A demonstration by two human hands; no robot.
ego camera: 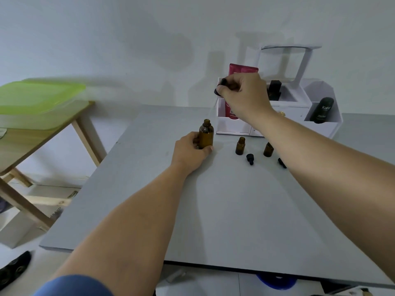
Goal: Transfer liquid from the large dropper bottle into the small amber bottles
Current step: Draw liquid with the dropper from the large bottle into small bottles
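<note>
On a flat grey table [235, 210], a large amber glass bottle [206, 136] stands left of two small amber glass bottles [240, 146] [268, 149], side by side. A black dropper cap [249, 158] [282, 163] lies just before and right of each. Behind them sits a white plastic organiser [235, 126]; a wooden side table [32, 144] stands far left.

Only one thing is really readable here: the black tube [322, 110] standing in the far-right compartment of the white organizer [233, 127] says "Kahf" in white letters on its upper half. There's a smaller line of white print under that, too tiny to make out. The red pouch [242, 70] in the organizer's left compartment has pale lettering, but it's blurred and the right hand [243, 92] sits in front of most of it. The black box [274, 90] in the middle compartment has faint specks on its front, nothing legible. There's also dark print on the pale box [54, 213] on the floor at the near left, which I can't read either.
</note>
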